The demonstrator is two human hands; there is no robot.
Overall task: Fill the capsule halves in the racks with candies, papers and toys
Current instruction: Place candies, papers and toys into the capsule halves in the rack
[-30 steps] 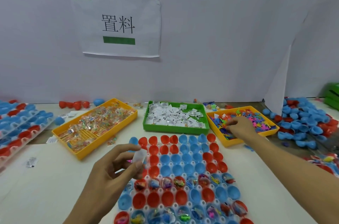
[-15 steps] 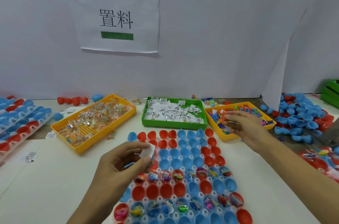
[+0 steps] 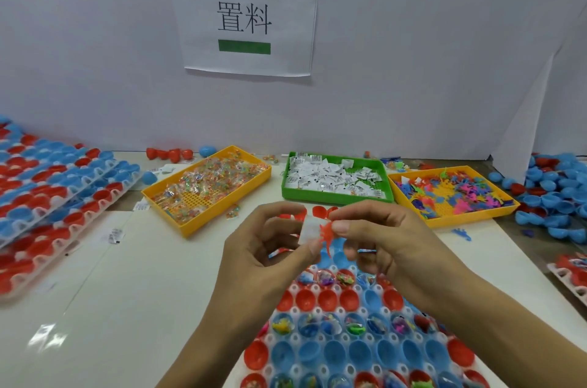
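A white rack [image 3: 295, 338] of red and blue capsule halves lies in front of me; some rows hold candies, papers and toys, other halves are bare. Above its far rows my left hand [image 3: 270, 257] pinches a small white folded paper [image 3: 309, 230]. My right hand [image 3: 381, 244] pinches a small orange toy figure [image 3: 327, 236] right against that paper. Behind stand a yellow tray of wrapped candies [image 3: 206, 192], a green tray of folded papers [image 3: 336, 179] and a yellow tray of coloured toys [image 3: 451, 194].
More filled racks [image 3: 47, 197] lie stacked at the left, another rack edge [image 3: 571, 273] at the right. A heap of loose blue and red capsule halves [image 3: 559, 194] sits at far right. Loose halves [image 3: 173, 153] lie by the white back wall with its paper sign [image 3: 244, 19].
My right hand left the toy tray and came to the middle with an orange toy. My left hand rose with the paper, and the two hands now meet above the rack.
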